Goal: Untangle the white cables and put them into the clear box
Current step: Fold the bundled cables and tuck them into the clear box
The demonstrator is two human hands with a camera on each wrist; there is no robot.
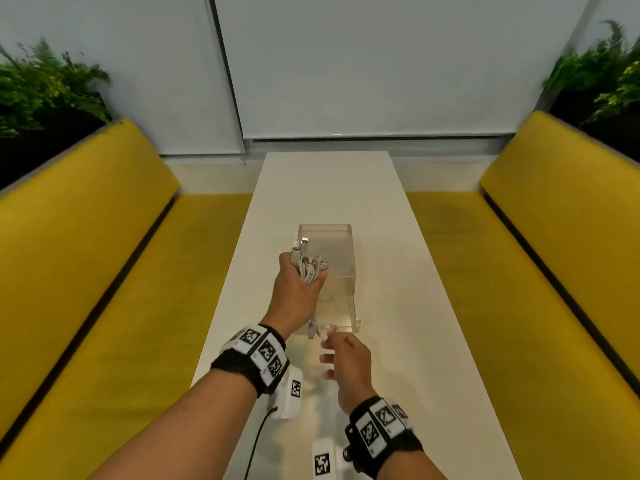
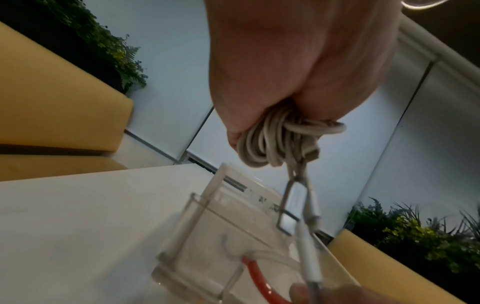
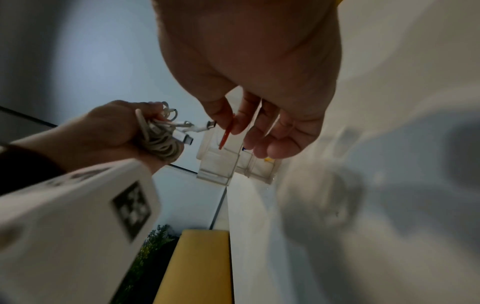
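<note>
One clear box [image 1: 341, 268] stands on the white table [image 1: 408, 258], and through its walls a red cable [image 2: 255, 275] shows inside; small blue and yellow bits also show there in the right wrist view, too small to identify. Coiled white cables [image 1: 310, 266] are bunched in the left hand [image 1: 298, 292], fingers curled tight round them, held above the box's left edge. Several plugs [image 3: 185, 131] stick out of the fist, and a strand hangs down toward the box's near end. At that near end hovers the right hand [image 1: 346, 362], fingers loosely spread; whether its fingertips pinch the hanging strand cannot be told.
</note>
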